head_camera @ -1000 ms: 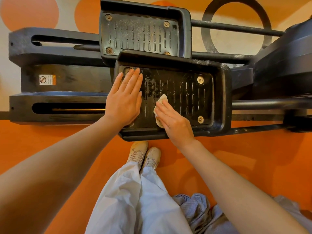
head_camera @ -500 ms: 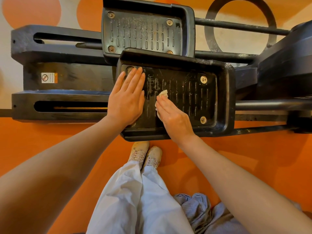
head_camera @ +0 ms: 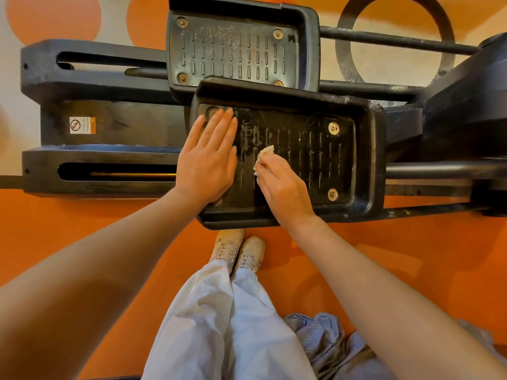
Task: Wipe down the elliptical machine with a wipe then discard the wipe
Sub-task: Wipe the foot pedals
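Pale and crumpled, the wipe [head_camera: 264, 154] sits on the ridged tread of the near pedal [head_camera: 367, 149] of the elliptical machine [head_camera: 466, 105], mostly hidden beneath the right hand [head_camera: 284, 187]. Only a bunched corner shows past the fingertips. It looks soft, thin and very light, probably damp, so it will fold and drag rather than slide cleanly; it is best held as a wad under the pads of the fingers, pressed down so the ribs of the tread do not snag and pull it loose. When the time comes to throw it away, a simple pinch of the bunched part should lift it.

The pedal is hard black plastic with a raised rim and a bolt near each visible corner, and its wiped patches shine wet. Being hinged on the machine's arms, it may swing under pressure, which seems to be why the left hand [head_camera: 208, 163] lies flat on its left end, fingers straight and together, palm down, steadying it without gripping anything.

The right hand comes in from the lower right, wrist low over the pedal's near rim, its fingers bent over the wipe and holding it against the tread. Behind it, the far pedal [head_camera: 241, 45] looks dusty and dry, so I judge it not yet wiped.
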### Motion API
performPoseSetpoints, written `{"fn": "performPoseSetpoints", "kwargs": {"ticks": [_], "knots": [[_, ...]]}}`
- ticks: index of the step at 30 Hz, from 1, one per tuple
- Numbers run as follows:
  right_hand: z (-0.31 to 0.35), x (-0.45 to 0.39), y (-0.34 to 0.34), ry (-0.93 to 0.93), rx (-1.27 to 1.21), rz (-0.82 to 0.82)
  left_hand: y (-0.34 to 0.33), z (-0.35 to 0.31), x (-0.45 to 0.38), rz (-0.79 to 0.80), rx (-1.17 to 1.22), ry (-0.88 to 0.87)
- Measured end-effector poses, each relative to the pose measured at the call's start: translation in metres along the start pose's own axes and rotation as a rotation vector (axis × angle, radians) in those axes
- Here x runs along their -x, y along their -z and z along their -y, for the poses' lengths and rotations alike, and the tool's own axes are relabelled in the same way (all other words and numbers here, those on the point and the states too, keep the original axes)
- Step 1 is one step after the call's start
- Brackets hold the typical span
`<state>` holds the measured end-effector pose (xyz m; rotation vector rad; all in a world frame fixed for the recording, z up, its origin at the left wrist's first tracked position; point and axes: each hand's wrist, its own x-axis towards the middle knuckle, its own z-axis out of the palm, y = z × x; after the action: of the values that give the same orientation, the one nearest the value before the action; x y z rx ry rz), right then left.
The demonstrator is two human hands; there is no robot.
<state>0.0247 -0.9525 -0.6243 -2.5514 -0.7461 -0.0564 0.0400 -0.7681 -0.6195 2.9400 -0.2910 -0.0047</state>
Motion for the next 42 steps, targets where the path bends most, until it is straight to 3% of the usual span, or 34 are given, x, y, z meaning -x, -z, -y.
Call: {"fn": "performPoseSetpoints", "kwargs": {"ticks": [19, 26, 35, 42], "knots": [[-0.009, 0.000, 0.004, 0.052, -0.051, 0.029, -0.005, 0.003, 0.000, -0.053, 0.007, -0.011], [-0.007, -0.029, -0.006, -0.104, -0.088, -0.038, -0.005, 0.003, 0.000, -0.063, 0.005, -0.014], [-0.005, 0.002, -0.002, 0.147, -0.033, 0.075, -0.006, 0.003, 0.000, -0.096, 0.018, -0.020], [0.004, 0.001, -0.007, 0.033, -0.043, 0.024, -0.006, 0.003, 0.000, -0.103, 0.018, -0.031]]}}
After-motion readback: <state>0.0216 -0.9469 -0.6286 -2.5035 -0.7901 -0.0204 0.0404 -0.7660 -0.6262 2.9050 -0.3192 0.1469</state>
